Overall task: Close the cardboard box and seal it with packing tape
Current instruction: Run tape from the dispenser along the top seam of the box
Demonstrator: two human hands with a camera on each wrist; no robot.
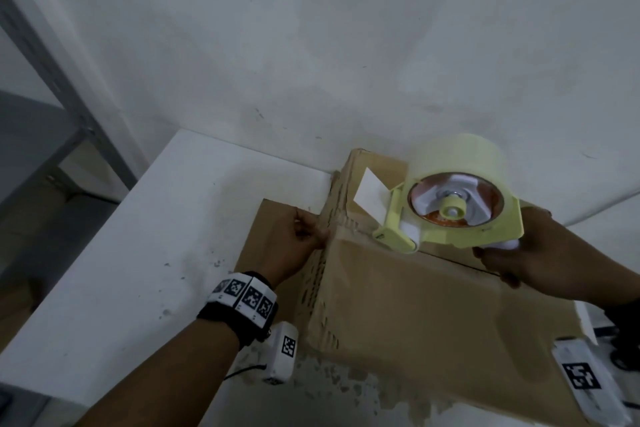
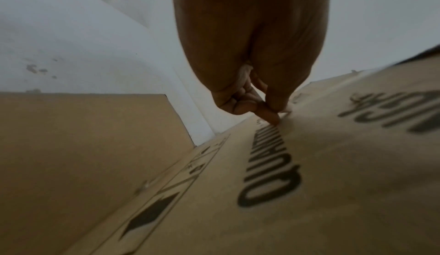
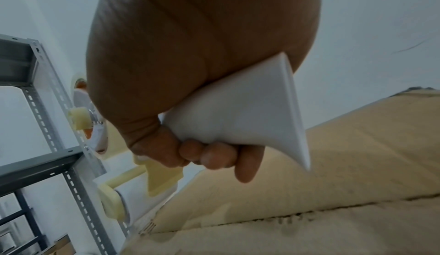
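A brown cardboard box [image 1: 415, 305] stands on the white table [image 1: 138, 253], its top flaps folded down with a dark seam [image 1: 453, 262] between them. My right hand [image 1: 512, 260] grips the white handle [image 3: 250, 112] of a yellow tape dispenser [image 1: 450, 204]. The dispenser's roller end [image 3: 133, 198] rests on the box top near its left edge. My left hand [image 1: 311, 236] is at the upper left side of the box. In the left wrist view its thumb and forefinger [image 2: 269, 112] pinch a pale tape end against the printed side [image 2: 333, 183].
A flat cardboard sheet [image 1: 270, 229] lies on the table left of the box. A white label [image 1: 369, 198] sticks up from the box top. Grey metal shelving [image 1: 52, 80] stands beyond the table's left edge. The wall is right behind the box.
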